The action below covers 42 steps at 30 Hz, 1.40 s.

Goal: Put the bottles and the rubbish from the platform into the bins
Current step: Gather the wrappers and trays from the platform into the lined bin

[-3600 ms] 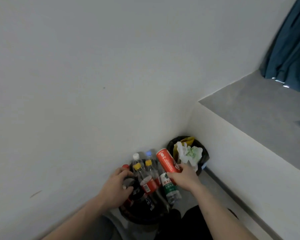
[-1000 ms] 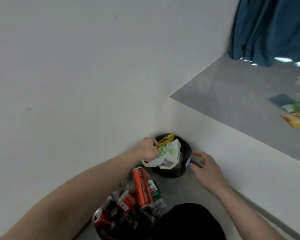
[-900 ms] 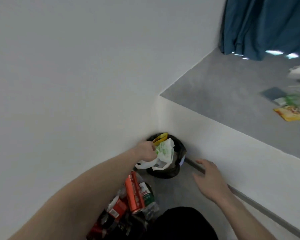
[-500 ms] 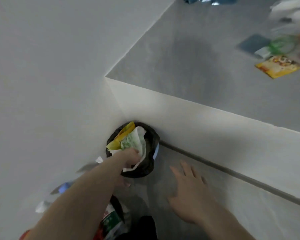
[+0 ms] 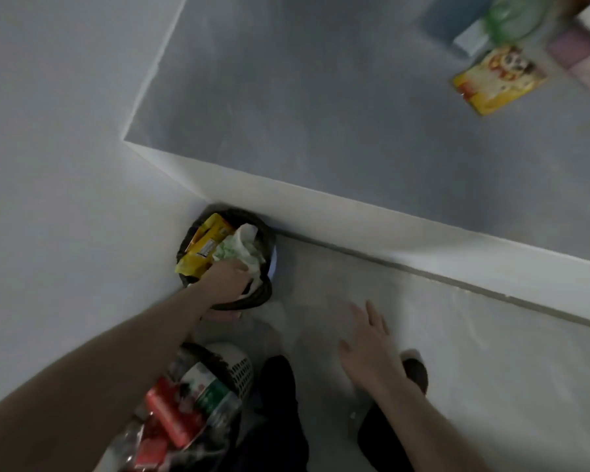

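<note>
two hands are seen. the fingers of the left hand (image 5: 226, 280) are curled down onto the white and green bag (image 5: 241, 248) in the small black bin (image 5: 264, 294), and the bag seems to be pushed in; it cannot be told if the bag is pinched. the right hand (image 5: 368, 349) is held flat over the floor (image 5: 457, 352), fingers spread wide, with nothing in it.

the rubbish is best pressed straight down, so that the bin is not tipped. the yellow packet (image 5: 203, 247) sticks up over the rim and could be knocked out, so it should be pressed down too. the free hand could be put on the rim.

a second bin (image 5: 241, 369), white with holes, is seen near the feet, and it is filled with bottles and a red can (image 5: 174, 413).

the black bin is tucked in the corner, between the white wall (image 5: 65, 165) and the grey platform (image 5: 321, 97). on the platform, well apart from the bins, more rubbish is left: a yellow snack packet (image 5: 498, 80) and some blurry things behind it. so the job is judged not done.
</note>
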Motion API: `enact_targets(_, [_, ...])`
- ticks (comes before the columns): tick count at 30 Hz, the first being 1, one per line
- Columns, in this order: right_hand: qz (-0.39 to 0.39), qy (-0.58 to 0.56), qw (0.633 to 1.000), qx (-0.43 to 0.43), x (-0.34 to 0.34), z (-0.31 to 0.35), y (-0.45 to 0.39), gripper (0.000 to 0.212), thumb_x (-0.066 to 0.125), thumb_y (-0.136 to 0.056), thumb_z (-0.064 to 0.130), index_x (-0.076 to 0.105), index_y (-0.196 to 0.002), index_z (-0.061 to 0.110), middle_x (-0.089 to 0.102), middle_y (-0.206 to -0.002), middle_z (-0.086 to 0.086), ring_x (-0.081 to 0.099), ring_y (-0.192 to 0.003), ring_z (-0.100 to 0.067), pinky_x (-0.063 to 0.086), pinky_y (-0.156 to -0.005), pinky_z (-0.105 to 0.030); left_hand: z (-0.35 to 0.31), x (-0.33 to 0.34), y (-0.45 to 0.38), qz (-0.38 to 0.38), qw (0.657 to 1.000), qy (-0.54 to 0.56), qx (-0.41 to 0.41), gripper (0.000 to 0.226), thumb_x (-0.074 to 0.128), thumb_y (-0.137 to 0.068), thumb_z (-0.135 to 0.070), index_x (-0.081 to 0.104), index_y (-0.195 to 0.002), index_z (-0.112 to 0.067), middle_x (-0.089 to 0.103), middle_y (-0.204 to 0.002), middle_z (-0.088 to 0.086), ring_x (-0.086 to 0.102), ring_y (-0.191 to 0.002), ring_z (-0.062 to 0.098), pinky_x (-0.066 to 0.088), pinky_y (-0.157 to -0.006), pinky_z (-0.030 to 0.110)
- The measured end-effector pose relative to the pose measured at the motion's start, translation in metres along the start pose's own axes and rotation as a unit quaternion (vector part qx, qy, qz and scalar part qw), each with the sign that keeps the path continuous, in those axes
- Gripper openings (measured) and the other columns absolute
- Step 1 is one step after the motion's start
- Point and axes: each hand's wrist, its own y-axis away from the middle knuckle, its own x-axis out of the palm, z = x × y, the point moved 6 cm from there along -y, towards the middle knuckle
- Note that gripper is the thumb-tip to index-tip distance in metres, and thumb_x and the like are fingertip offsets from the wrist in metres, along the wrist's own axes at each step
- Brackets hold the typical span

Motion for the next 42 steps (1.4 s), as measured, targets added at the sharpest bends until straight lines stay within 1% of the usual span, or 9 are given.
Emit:
enact_targets(3, [0.039,0.030,0.998,0.040,-0.022,-0.001,0.090,0.076,0.052,-0.098,0.037,0.009,-0.160,0.027,-0.007,-0.169,-0.004,0.000,-0.155,-0.031,0.015,-0.124,-0.046,-0.037,-0.037,0.093,0.011,0.998,-0.038,0.056,0.019,0.055,-0.100,-0.014,0.062,-0.111,-0.028,0.056,-0.137,0.011,0.063,-0.106,0.018,0.058,-0.080,0.032])
enact_targets(5, [0.025,0.047,0.998,0.023,-0.064,0.014,0.151,0.073,0.051,-0.098,0.036,0.012,-0.160,0.029,-0.005,-0.169,-0.002,-0.001,-0.156,-0.029,0.017,-0.124,-0.046,-0.076,-0.069,0.169,0.006,0.991,-0.073,0.109,0.031,0.058,-0.099,-0.017,0.063,-0.130,-0.016,0.045,-0.151,0.008,0.049,-0.133,0.028,0.048,-0.100,0.034])
enact_targets(6, [0.022,0.046,0.998,0.022,-0.085,0.022,0.174,0.072,0.051,-0.097,0.035,0.014,-0.159,0.031,-0.005,-0.169,0.000,-0.001,-0.156,-0.028,0.017,-0.124,-0.046,-0.087,-0.077,0.198,-0.001,0.991,-0.079,0.110,0.039,0.058,-0.099,-0.021,0.058,-0.138,-0.017,0.039,-0.155,0.002,0.044,-0.138,0.025,0.043,-0.098,0.028])
enact_targets(9, [0.003,0.046,0.998,0.034,-0.170,0.038,0.251,0.071,0.050,-0.097,0.035,0.015,-0.159,0.033,-0.005,-0.169,0.003,0.000,-0.156,-0.028,0.017,-0.125,-0.044,-0.137,-0.107,0.304,-0.006,0.993,-0.050,0.103,0.047,0.057,-0.097,-0.031,0.051,-0.144,-0.024,0.037,-0.155,-0.006,0.050,-0.128,0.020,0.039,-0.087,0.024])
enact_targets(14, [-0.051,0.059,0.997,0.015,-0.302,0.046,0.329,0.074,0.050,-0.098,0.035,0.011,-0.161,0.031,-0.011,-0.169,0.004,-0.003,-0.156,-0.026,0.014,-0.126,-0.045,-0.229,-0.152,0.416,-0.010,0.982,0.021,0.187,0.061,0.062,-0.082,-0.033,0.057,-0.140,-0.017,0.050,-0.145,-0.001,0.051,-0.131,0.021,0.043,-0.105,0.031])
enact_targets(17, [-0.081,0.080,0.994,0.001,-0.361,0.046,0.345,0.078,0.053,-0.096,0.040,0.012,-0.161,0.029,-0.010,-0.169,0.002,0.000,-0.156,-0.027,0.016,-0.125,-0.045,-0.274,-0.178,0.451,-0.044,0.970,-0.012,0.240,0.060,0.060,-0.083,-0.035,0.057,-0.141,-0.021,0.042,-0.155,0.002,0.043,-0.139,0.025,0.040,-0.112,0.038])
enact_targets(25, [-0.160,0.055,0.984,-0.047,-0.460,0.066,0.364,0.076,0.057,-0.095,0.043,0.019,-0.159,0.030,-0.002,-0.169,0.003,0.006,-0.155,-0.025,0.022,-0.124,-0.045,-0.340,-0.237,0.479,-0.125,0.944,-0.065,0.299,0.054,0.064,-0.095,-0.030,0.047,-0.145,-0.034,0.024,-0.164,-0.007,0.032,-0.145,0.024,0.032,-0.116,0.038])
enact_targets(32, [-0.213,-0.011,0.977,-0.028,-0.504,0.058,0.376,0.076,0.060,-0.094,0.043,0.022,-0.158,0.034,-0.003,-0.168,0.010,0.012,-0.154,-0.021,0.036,-0.116,-0.040,-0.394,-0.265,0.452,-0.086,0.925,-0.118,0.352,0.062,0.060,-0.085,-0.046,0.045,-0.145,-0.039,0.021,-0.165,-0.009,0.030,-0.146,0.023,0.035,-0.116,0.038])
enact_targets(42, [-0.280,-0.058,0.957,0.052,-0.551,0.016,0.393,0.078,0.063,-0.091,0.044,0.024,-0.158,0.033,0.002,-0.169,0.005,0.019,-0.152,-0.024,0.032,-0.118,-0.038,-0.515,-0.260,0.426,-0.047,0.884,-0.183,0.427,0.056,0.066,-0.089,-0.039,0.049,-0.142,-0.037,0.023,-0.163,-0.009,0.033,-0.144,0.023,0.032,-0.116,0.033])
